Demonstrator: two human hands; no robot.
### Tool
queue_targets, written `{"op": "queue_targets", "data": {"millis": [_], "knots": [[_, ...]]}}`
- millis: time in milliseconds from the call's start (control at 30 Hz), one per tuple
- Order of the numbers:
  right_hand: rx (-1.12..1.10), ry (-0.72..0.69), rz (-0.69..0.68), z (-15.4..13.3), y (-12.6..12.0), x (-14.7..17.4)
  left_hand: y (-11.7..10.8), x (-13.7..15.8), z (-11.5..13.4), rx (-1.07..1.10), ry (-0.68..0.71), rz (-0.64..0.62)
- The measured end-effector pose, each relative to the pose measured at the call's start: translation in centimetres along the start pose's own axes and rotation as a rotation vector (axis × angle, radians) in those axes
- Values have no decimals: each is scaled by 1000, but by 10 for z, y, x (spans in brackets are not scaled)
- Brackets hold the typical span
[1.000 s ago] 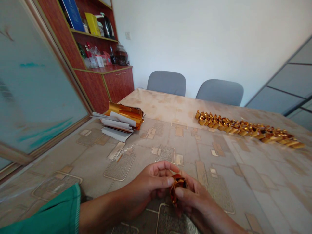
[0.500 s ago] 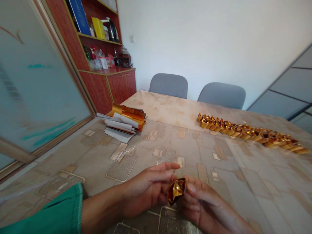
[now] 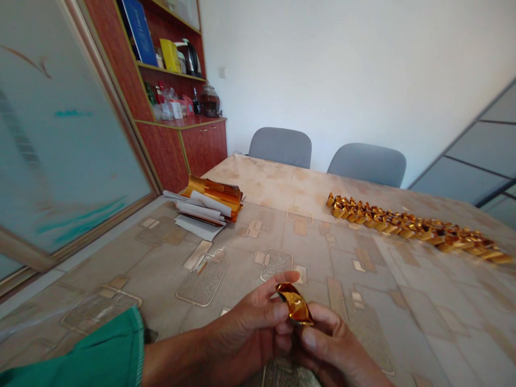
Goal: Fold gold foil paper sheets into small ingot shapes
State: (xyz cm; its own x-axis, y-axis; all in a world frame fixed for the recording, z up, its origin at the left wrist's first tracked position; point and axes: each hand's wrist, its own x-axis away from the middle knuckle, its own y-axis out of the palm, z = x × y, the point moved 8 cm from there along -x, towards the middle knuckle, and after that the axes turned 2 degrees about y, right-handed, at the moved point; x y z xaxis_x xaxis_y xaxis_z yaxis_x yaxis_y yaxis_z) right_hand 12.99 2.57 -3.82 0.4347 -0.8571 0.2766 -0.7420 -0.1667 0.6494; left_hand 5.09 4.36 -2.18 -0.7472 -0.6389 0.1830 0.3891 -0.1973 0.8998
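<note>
Left hand (image 3: 253, 328) and right hand (image 3: 341, 344) together grasp a small gold piece (image 3: 297, 305), the left with its thumb against the near side and the right pinching the lower end. Going from the left, a loose pile of curled gold sheets (image 3: 215, 194) and pale sheets (image 3: 200, 211) lies on the patterned surface (image 3: 161, 269), well apart from the hands; these look unfolded, so I would count them as left to do. In the middle, the gold piece is held up between the hands, hollow and pointed at its ends; it seems nearly shaped, though I cannot tell whether it is finished. At the right, folded gold pieces (image 3: 407, 226) stand packed in long rows, apparently done, too crowded to count.
</note>
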Motion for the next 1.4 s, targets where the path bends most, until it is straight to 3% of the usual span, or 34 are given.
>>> {"op": "queue_targets", "data": {"millis": [200, 467, 767, 900, 1233, 1400], "knots": [[-217, 148, -206, 4, 13, 5, 8, 1, 3, -129, -76, -57], [-195, 37, -166, 0, 18, 3, 11, 1, 5, -36, -1, -67], [-70, 51, -43, -10, 14, 7, -6, -1, 4, -147, -13, 16], [-41, 97, -34, -8, 13, 7, -13, -1, 4, -157, -40, 99], [-131, 158, 20, 2, 1, 8, -10, -1, 4, -146, -91, 133], [-190, 264, 17, 12, 2, 7, -5, 0, 1, -159, -106, 72]]}}
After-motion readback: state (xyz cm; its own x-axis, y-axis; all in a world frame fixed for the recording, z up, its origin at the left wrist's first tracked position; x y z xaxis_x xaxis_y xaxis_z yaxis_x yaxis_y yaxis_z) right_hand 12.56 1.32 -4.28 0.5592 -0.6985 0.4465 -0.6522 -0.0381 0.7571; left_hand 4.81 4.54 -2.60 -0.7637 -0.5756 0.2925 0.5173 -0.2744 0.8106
